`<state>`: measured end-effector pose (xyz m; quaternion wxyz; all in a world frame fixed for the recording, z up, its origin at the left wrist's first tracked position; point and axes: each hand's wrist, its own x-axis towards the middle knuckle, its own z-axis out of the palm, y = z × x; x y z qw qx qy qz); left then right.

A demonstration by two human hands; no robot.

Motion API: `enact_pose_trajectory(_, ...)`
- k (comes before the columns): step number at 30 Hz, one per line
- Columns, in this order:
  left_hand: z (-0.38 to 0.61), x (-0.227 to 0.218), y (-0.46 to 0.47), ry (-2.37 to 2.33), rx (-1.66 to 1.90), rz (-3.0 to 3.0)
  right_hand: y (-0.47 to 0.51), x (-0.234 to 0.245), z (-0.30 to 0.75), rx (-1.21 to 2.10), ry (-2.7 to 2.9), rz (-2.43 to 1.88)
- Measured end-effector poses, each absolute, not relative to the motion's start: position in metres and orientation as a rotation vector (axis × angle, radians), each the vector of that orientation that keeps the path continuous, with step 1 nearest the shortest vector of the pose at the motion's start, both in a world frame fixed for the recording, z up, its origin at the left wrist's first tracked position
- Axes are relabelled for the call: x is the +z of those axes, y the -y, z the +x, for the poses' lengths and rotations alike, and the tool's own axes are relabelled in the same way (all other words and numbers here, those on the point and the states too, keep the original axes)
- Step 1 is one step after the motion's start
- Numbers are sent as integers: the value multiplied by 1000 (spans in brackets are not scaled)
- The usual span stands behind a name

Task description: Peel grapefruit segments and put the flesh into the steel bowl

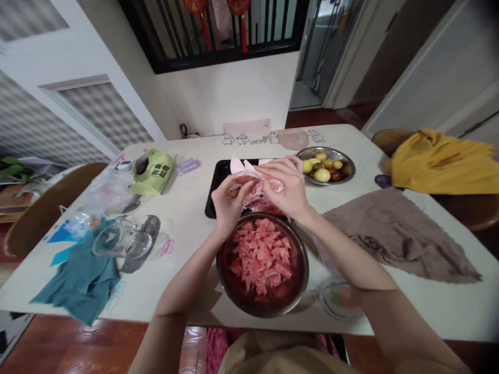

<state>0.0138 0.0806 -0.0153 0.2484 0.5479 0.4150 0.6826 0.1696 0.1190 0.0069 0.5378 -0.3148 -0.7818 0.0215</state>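
Above the near edge of a black tray (211, 193), my left hand (227, 201) and my right hand (290, 187) are close together, fingers pinched on a pink pomelo segment (252, 176) with pale membrane standing up from it. More pinkish fruit and peel lies in the tray beneath the fingers, partly hidden by them. Right below my wrists, a round steel bowl (223, 283) holds a heap of peeled pink pomelo flesh (262, 254) in loose chunks.
Behind my right hand stands a steel bowl (351, 165) of small yellow-green and brown fruit. A brown cloth (405, 234) lies to the right. On the left are a glass pitcher (122, 240), a teal cloth (83, 275), a green printed bag (156, 171) and clear plastic (105, 192).
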Motion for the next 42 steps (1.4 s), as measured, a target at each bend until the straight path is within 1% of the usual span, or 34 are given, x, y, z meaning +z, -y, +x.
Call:
enact_pose_trajectory(3,13,-16,-81,-1108,1852,1530,-115,8,169,-28,1847,-716)
enact_pose_trajectory(8,12,-16,-82,-1042,1875,1519,-114,9,171,-32,1871,-708)
enact_pose_trajectory(15,10,-17,-76,-1022,1865,1607,-110,6,173,-183,1916,-714)
enact_pose_trajectory(20,11,-13,-73,-956,1869,1640,-108,4,171,-238,1853,-699)
enact_pose_trajectory(26,5,-4,-73,-881,1808,1717,-104,12,170,-149,1784,-719)
enact_pose_trajectory(33,-2,-4,-76,-904,1751,1718,-100,15,167,-17,1717,-772)
enact_pose_trajectory(38,-1,-6,-79,-803,1784,1693,-98,16,166,1,1688,-769)
enact_pose_trajectory(42,-3,-9,-81,-813,1791,1699,-97,16,165,43,1669,-798)
